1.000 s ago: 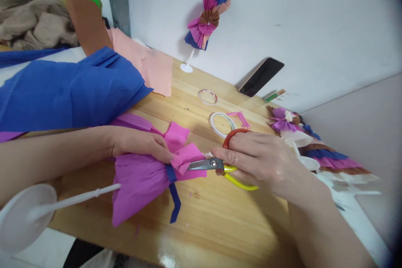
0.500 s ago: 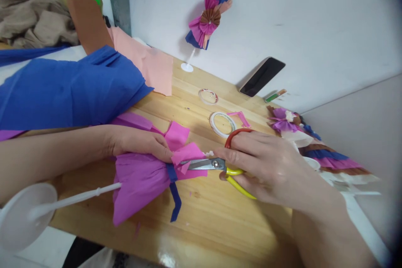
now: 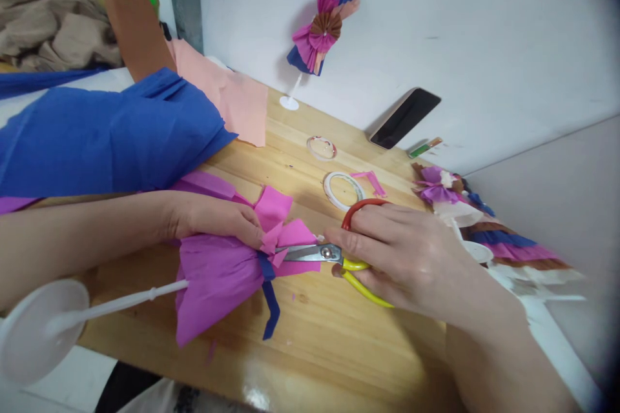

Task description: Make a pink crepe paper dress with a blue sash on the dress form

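My right hand [image 3: 402, 258] grips scissors [image 3: 325, 253] by the red and yellow handles. Their blades point left and lie in the pink crepe paper [image 3: 298, 232] at the top of a small crepe paper dress [image 3: 217, 277]. My left hand [image 3: 223, 219] pinches that dress at its gathered waist, just beside the blade tips, which the paper partly hides. A dark blue paper strip [image 3: 271, 313] is around the waist with one end hanging down. From the skirt a white plastic stand [image 3: 116, 302] sticks out to the left, its round base toward me.
Blue crepe paper [image 3: 106, 135] and peach paper [image 3: 237, 103] lie at the left. Behind my right hand are a tape roll [image 3: 334, 190], a clear ring [image 3: 321, 148] and a phone [image 3: 407, 117] against the wall. Finished paper dresses stand at the back [image 3: 320, 32] and right [image 3: 513, 239].
The scissors and my right hand have moved slightly left, deeper into the pink paper. The cut piece near my left fingertips has folded up; my left hand stays nearly still.
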Tool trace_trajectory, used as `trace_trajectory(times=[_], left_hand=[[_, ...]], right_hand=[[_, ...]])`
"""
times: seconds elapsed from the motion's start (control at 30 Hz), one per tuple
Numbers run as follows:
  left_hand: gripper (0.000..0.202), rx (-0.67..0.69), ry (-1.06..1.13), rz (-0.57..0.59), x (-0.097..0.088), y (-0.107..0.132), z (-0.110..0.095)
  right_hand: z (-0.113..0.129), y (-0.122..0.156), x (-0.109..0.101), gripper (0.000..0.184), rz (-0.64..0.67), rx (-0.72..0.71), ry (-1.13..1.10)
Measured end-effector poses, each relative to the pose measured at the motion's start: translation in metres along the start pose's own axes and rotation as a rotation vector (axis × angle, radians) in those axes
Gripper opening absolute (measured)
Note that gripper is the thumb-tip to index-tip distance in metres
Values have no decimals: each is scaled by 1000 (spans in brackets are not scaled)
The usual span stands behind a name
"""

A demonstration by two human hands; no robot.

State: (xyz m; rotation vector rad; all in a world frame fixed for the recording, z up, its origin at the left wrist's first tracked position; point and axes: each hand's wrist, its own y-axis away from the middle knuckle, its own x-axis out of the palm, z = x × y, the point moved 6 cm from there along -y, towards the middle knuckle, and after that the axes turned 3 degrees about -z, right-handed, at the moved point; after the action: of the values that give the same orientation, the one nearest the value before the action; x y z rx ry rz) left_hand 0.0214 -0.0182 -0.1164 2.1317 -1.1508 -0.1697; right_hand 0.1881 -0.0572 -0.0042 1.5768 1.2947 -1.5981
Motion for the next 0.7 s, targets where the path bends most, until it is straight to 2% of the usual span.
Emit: trace_trajectory(times=[0.1, 0.27, 0.7], left_hand=[[19, -69, 34, -15, 1, 0, 1], [19, -79, 46, -52, 1, 1, 0], [35, -80, 64, 3, 0, 1, 4]], right_hand=[[1, 1, 2, 26, 21, -10, 17], [0, 2, 2, 26, -8, -17, 23], [-1, 2, 4, 24, 0, -11, -22]])
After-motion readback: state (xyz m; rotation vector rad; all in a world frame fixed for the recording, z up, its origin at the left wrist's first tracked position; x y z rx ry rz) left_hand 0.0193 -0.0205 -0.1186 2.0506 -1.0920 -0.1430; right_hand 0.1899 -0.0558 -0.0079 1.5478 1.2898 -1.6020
